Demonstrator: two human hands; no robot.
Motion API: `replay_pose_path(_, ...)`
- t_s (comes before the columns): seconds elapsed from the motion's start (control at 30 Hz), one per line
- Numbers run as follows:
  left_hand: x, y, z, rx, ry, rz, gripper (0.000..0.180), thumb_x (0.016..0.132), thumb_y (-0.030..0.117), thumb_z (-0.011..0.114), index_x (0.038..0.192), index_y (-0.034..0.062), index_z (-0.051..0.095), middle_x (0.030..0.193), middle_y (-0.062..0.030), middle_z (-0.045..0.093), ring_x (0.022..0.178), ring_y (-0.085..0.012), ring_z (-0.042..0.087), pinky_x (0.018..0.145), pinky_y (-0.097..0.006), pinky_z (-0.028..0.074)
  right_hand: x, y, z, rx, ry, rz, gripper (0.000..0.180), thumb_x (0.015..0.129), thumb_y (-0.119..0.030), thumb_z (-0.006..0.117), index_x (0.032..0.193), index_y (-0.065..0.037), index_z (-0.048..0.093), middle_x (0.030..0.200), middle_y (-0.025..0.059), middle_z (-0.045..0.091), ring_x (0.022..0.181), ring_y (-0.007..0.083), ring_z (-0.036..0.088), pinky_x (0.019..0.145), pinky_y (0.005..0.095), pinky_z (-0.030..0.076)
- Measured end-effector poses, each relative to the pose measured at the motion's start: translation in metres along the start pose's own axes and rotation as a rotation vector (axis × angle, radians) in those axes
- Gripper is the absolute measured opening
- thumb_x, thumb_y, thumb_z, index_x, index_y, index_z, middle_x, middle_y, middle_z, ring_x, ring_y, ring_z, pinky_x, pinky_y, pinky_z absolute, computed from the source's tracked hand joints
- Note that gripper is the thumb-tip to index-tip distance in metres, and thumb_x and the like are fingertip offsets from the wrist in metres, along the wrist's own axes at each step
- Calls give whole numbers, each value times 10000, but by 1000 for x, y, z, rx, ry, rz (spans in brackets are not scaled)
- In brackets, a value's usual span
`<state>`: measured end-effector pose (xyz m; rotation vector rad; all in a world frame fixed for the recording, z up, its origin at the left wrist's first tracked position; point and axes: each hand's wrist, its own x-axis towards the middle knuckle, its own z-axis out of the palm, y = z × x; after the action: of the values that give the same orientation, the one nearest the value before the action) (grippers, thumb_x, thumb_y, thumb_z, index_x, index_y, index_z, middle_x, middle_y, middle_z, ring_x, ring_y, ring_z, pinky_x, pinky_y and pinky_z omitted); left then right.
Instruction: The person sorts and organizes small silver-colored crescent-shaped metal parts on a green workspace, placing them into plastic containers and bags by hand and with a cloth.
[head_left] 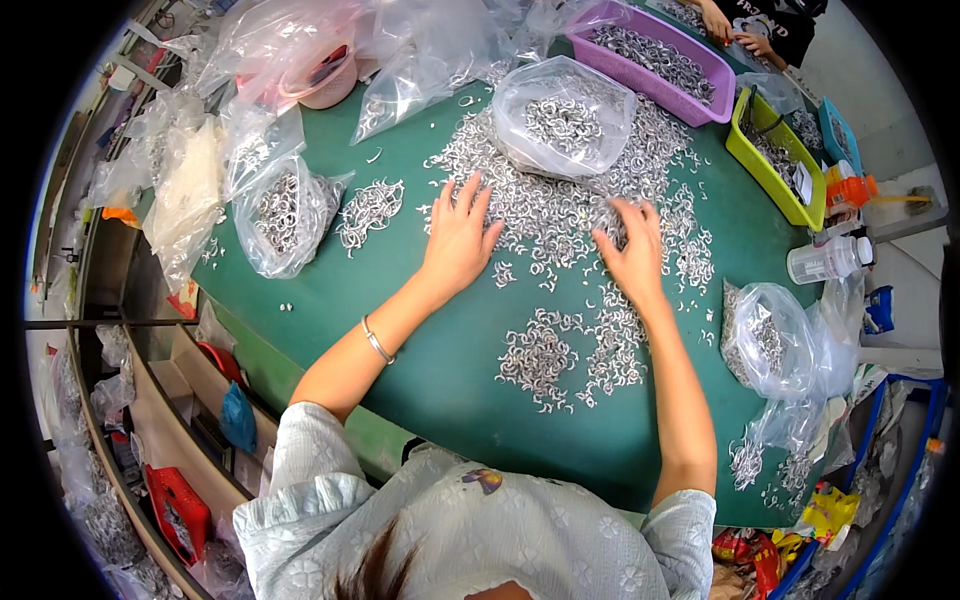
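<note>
A wide heap of small silver C-shaped metal pieces covers the middle of the green table. My left hand rests at the heap's left edge, fingers spread, holding nothing. On the right side, my right hand reaches into the heap with thumb and fingers apart, and loose pieces lie between them, slightly blurred. Beyond both hands, an open clear plastic bag partly full of the same pieces sits on the heap. Nearer to me lies a smaller separate pile, with another strip of pieces beside it, near my right forearm.
At the left stand a filled clear bag and a small pile. A pink basket, purple tray and lime tray line the back. Right: a plastic bottle and another bag. Another person's hand works far right.
</note>
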<state>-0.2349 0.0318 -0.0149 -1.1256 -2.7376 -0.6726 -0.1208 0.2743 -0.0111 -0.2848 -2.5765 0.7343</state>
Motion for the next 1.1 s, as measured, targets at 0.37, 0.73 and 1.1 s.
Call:
replay_pose_path(0.37, -24, 34, -23, -343, -89, 162, 451, 876, 81, 604, 1316, 60, 506, 1454, -185, 351, 1363, -402, 300, 1109, -484, 291, -30, -36, -32, 359, -193, 11, 362, 791, -100, 703, 1149, -81, 653, 1253, 91, 614, 1204, 292, 507, 1062, 434, 339)
replay_pose_path(0.73, -34, 49, -4, -36, -205, 352, 527, 875, 231, 615, 1353, 65, 468, 1454, -112, 374, 1358, -440, 270, 1082, -565, 278, -65, -57, -20, -25, -365, -291, 548, 830, -287, 690, 1305, -67, 529, 1401, 83, 483, 1326, 314, 398, 1109, 481, 275)
replay_pose_path(1.1, -67, 35, -38, -278, -108, 259, 419, 781, 64, 701, 1188, 83, 599, 1335, -117, 493, 1267, -352, 426, 1020, -474, 356, -106, -36, -58, 405, -65, 297, 260, 806, -3, 665, 1062, -53, 652, 1012, 107, 648, 1028, 286, 581, 922, 387, 409)
